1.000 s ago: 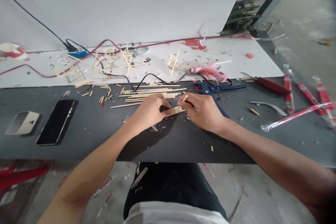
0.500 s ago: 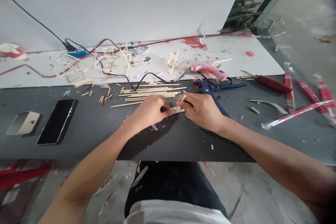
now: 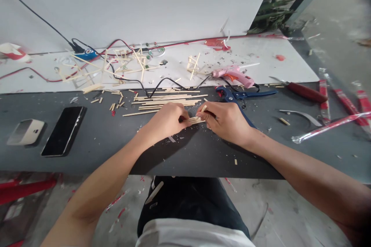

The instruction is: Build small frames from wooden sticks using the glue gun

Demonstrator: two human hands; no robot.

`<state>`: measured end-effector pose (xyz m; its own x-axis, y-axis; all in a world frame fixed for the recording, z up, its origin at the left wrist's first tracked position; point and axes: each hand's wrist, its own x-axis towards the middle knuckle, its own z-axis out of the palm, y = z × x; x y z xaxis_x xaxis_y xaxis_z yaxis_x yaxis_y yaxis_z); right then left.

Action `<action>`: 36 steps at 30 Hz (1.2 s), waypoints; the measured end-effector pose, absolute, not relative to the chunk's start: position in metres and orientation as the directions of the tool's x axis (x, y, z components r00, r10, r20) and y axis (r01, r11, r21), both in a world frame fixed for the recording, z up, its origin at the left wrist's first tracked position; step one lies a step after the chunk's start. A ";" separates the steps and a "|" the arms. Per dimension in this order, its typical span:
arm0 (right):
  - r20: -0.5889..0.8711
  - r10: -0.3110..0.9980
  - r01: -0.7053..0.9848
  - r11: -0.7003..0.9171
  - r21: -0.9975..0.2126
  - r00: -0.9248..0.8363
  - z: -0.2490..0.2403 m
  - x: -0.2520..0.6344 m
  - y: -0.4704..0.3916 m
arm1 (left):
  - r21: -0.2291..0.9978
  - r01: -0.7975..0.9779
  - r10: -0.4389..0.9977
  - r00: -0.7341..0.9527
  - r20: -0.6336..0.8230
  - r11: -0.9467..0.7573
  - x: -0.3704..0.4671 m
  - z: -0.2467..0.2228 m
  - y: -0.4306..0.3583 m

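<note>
Pinching thin sticks (image 3: 194, 120) in left fingers (image 3: 183, 124), aimed lengthwise rightward, and gripping short slanted stick (image 3: 204, 108) at their right end with right fingers (image 3: 203, 116).

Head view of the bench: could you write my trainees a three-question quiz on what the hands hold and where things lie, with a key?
1. Multiple choice: which item lies nearest the right hand?
A) pink glue gun
B) blue hand tool
C) red-handled knife
2. True or false: the black phone lies to the left of the white box-shaped device.
3. Short answer: what do the left hand and the right hand both hold?
Key: 1. B; 2. false; 3. thin wooden sticks.
</note>
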<state>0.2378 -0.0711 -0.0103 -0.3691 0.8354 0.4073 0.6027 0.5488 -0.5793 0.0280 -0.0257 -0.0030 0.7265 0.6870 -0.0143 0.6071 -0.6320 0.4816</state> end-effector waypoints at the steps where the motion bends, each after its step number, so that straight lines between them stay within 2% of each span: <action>1: 0.389 0.847 0.603 0.532 -0.594 -0.363 -0.010 0.238 -0.071 | 0.479 0.609 0.688 0.725 -0.014 -0.632 0.028 -0.003 -0.026; 7: 0.349 0.878 0.620 0.478 -0.622 -0.327 -0.010 0.238 -0.071 | 0.479 0.603 0.685 0.728 -0.004 -0.638 0.027 -0.004 -0.026; 14: 0.449 0.809 0.590 0.586 -0.556 -0.380 -0.012 0.242 -0.066 | 0.478 0.607 0.684 0.730 -0.017 -0.635 0.028 -0.003 -0.025; 21: 0.443 0.830 0.513 0.558 -0.652 -0.339 -0.005 0.244 -0.066 | 0.495 0.618 0.691 0.721 -0.047 -0.611 0.027 -0.002 -0.025; 30: 0.451 0.854 0.542 0.516 -0.664 -0.260 -0.003 0.246 -0.063 | 0.476 0.621 0.687 0.725 -0.047 -0.623 0.028 -0.002 -0.025; 33: 0.449 0.862 0.478 0.504 -0.719 -0.234 0.005 0.253 -0.064 | 0.486 0.608 0.675 0.736 -0.049 -0.628 0.028 -0.001 -0.025; 36: 0.456 0.844 0.421 0.536 -0.732 -0.282 0.009 0.254 -0.065 | 0.492 0.616 0.683 0.728 -0.057 -0.616 0.027 -0.001 -0.025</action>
<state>0.2537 -0.0649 0.0091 -0.2823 0.8440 0.4561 0.4210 0.5362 -0.7316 0.0274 -0.0250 -0.0012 0.7283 0.6829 -0.0569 0.6158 -0.6157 0.4917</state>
